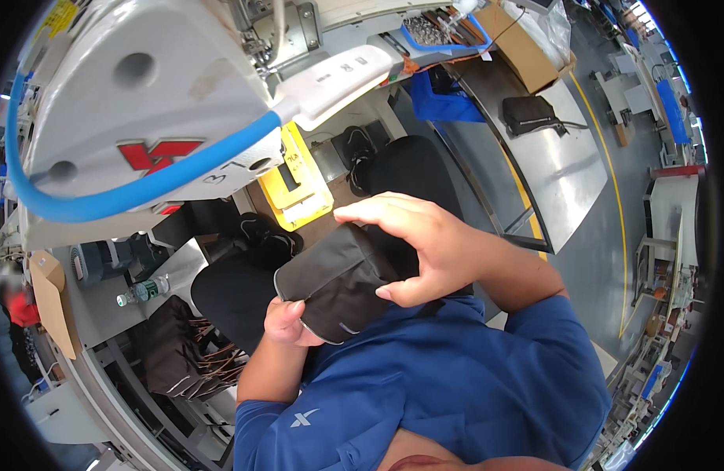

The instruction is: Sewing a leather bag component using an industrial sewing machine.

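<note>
A black fabric pouch (330, 282), box-shaped with pale edging along one side, is held up in front of my chest. My left hand (291, 323) grips its lower left corner, thumb on top and the other fingers mostly hidden beneath. Around the pouch's right end curves my right hand (433, 247), with the fingertips at the upper edge and the thumb against the near side. The face turned toward me is creased. A small tag shows near its lower edge.
A large white sewing machine (166, 102) with a blue hose (142, 188) fills the upper left. Past the pouch is a yellow plate (299, 184). Several dark pouches (173, 353) are stacked lower left near a bottle (146, 290). Another black pouch (529, 114) rests on the right-hand metal table (570, 177).
</note>
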{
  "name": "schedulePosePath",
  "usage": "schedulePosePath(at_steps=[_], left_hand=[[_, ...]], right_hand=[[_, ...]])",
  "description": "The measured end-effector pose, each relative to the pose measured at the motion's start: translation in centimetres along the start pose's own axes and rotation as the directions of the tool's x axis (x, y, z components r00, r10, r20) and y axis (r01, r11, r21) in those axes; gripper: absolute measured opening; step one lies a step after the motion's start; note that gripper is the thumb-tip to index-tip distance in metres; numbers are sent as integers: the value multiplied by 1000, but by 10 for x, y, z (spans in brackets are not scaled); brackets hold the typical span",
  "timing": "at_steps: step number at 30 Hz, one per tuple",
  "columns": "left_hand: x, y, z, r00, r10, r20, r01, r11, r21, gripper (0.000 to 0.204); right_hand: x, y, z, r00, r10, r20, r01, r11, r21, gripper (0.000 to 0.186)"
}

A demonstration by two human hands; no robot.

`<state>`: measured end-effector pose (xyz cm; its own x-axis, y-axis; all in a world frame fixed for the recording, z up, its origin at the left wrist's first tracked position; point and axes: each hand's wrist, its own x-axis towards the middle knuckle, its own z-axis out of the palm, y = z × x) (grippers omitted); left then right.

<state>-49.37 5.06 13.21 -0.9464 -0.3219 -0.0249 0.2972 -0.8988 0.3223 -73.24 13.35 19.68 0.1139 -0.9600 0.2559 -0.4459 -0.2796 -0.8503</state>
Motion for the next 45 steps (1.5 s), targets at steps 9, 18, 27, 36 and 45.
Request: schedulePosePath(at_steps=[9, 18, 27, 36, 45], left_hand=[[12, -6, -6, 973, 135, -189, -119, 989, 92, 69], [8, -12, -10, 992, 82, -99, -80, 997, 22, 77], [13, -6, 0, 990, 138, -33, -137, 990, 38, 84], [27, -27, 3, 990, -62, -127, 73, 994, 80, 86], [25, -33, 1, 990, 1, -142, 5, 999, 43, 81]], right_hand=[[-21, -7, 38, 914, 118, -387, -161, 984, -80, 48], [-27, 6, 37, 941, -61, -333, -9, 979, -205, 21], [-32, 2, 5, 973, 87, -213, -99, 994, -47, 17], [-33, 2, 41, 835, 424, -351, -385, 906, 178, 56], [-36, 3, 47, 855, 353, -381, -332, 935, 121, 59]])
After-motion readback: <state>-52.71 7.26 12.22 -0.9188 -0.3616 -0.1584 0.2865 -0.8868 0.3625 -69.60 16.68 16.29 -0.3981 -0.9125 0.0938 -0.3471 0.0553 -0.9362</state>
